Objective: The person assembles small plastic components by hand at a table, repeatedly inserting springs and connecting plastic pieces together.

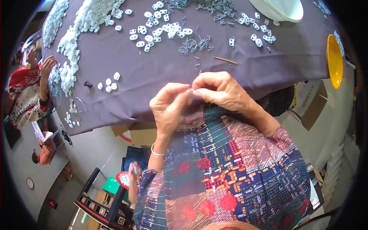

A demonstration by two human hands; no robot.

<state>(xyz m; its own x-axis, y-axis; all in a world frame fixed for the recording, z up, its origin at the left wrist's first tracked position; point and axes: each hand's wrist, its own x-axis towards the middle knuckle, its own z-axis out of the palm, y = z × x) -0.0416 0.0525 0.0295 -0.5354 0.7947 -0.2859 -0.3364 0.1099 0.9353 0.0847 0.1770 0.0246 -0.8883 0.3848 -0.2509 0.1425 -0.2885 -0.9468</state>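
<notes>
My left hand (170, 103) and my right hand (222, 91) meet at the near edge of the table, thumbs and forefingers pinched together. Between the fingertips shows a bit of a small white piece (191, 90), mostly covered. Just beyond the hands lie a small heap of grey pins (194, 45) and a thin pointed stick (225, 60). Farther back is a loose group of white oval plastic pieces with two holes (172, 30). Several assembled-looking white pieces (109, 82) rest left of my left hand, beside a small black object (87, 84).
A dark cloth covers the table (126, 65). Large piles of white pieces (90, 17) spread along its left side. A white bowl (291, 11) stands at the back right, a yellow dish (334, 63) at the right edge. Another person's hand (47, 66) is at the left.
</notes>
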